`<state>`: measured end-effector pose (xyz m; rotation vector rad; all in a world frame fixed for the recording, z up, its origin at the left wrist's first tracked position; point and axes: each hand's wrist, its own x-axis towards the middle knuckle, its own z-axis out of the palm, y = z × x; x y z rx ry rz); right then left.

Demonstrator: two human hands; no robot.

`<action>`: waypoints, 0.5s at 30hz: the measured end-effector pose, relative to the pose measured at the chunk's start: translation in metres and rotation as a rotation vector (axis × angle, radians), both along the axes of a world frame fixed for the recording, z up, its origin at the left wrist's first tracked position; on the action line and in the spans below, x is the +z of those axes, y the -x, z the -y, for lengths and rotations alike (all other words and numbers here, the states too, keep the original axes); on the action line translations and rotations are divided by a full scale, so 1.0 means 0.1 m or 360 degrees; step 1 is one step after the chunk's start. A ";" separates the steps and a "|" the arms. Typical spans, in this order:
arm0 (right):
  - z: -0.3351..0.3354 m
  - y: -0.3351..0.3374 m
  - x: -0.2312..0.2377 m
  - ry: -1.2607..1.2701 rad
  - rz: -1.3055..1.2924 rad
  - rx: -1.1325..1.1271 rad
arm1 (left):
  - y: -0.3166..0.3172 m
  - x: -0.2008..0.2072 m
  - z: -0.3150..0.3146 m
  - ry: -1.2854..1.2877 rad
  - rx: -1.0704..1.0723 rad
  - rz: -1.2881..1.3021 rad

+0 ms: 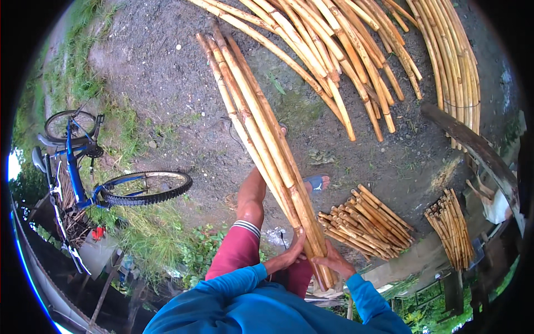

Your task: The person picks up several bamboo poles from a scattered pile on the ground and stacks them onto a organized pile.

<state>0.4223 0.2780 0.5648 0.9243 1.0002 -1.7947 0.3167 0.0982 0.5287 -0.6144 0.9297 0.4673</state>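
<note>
**On dark, stony ground (167,72), a slanting bundle of long, yellow-brown bamboo poles (271,150) in two hands**

Near its lower end, the bundle is held from both sides. The left hand (290,255) curls its fingers over the left edge; the right hand (335,260) wraps the right edge with its thumb lying across the poles. Each grip is closed to about the bundle's thickness. From the hands, the poles slant away toward the upper left, passing beside a bare knee and maroon shorts with a striped hem (236,250). Bright blue sleeves (233,281) cover both arms.

Beyond, loose long bamboo poles (356,61) fan out on the ground, with a neat curved stack of pale bamboo poles (459,67) to their right. Nearer lie a pile of short bamboo pieces (370,225) and, farther right, a smaller bunch of short bamboo sticks (451,231). A blue-framed bicycle (73,172) is at the left, near grass.
</note>
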 end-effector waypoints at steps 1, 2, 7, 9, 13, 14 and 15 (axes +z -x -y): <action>0.07 -0.03 0.06 -0.0077 0.0061 0.0034 | -0.03 -0.02 0.10 -0.0070 0.0006 0.0014; 0.15 -0.02 0.14 -0.0147 0.0127 0.0065 | -0.07 -0.02 0.24 -0.0133 0.0009 0.0033; 0.41 0.02 0.26 -0.0583 0.0055 -0.0006 | -0.07 -0.15 0.38 -0.0158 0.0105 -0.0179; 0.55 -0.05 0.22 -0.0809 0.0100 0.0125 | 0.08 -0.27 0.42 0.0050 0.0331 -0.0359; 0.66 -0.10 0.22 -0.0949 0.0098 0.0116 | 0.68 -0.80 0.07 0.0266 0.1111 -0.0455; 0.70 -0.06 0.23 -0.1021 0.0092 0.0183 | 0.86 -0.96 0.04 0.0271 0.1338 -0.0451; 0.74 -0.04 0.26 -0.1100 0.0097 0.0251 | 1.03 -1.10 -0.01 0.0264 0.1334 -0.0455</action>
